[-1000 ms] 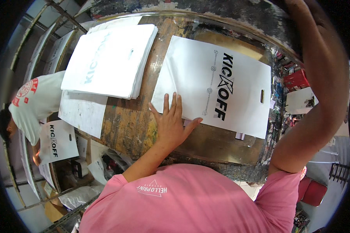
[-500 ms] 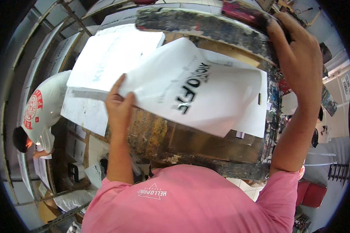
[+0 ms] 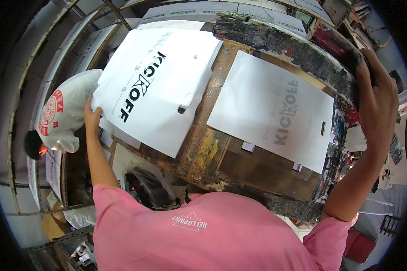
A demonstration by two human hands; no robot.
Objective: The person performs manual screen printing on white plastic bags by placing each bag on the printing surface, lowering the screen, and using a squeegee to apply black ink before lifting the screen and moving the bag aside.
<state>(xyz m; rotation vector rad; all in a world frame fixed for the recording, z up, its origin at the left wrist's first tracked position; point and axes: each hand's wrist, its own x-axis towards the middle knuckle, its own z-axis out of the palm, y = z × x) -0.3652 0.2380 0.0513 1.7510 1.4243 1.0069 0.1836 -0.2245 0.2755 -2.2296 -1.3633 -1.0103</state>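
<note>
Print-shop kind of space, racks of white sheets around the edges and a paint-crusted wooden bench [image 3: 212, 149] filling the middle. Far left, down below bench level, another person in a white shirt with a red round print [image 3: 65, 113] is bent over, well apart from the action.

Going left to right: the left hand [image 3: 92, 113] is pinching the lower left corner of a white flat plastic bag with black lettering and a cut-out handle slot [image 3: 158, 86]. That bag lies over the left part of the bench, on what looks like a stack of the same bags, though I can't really tell how deep it goes. Its long axis runs diagonally, from the held corner up and away toward the far right, handle slot on the side nearer the bench middle.

Next over is a second white bag [image 3: 271, 108], print showing faint and mirrored through it, lying flat on the bench with no hand on it.

Far right, the right hand [image 3: 375, 95] is clamped on the dark, ink-smeared frame edge [image 3: 303, 45], raised over the bench's far side. So the hands are wide apart, and the left is the one on the lettered bag.
</note>
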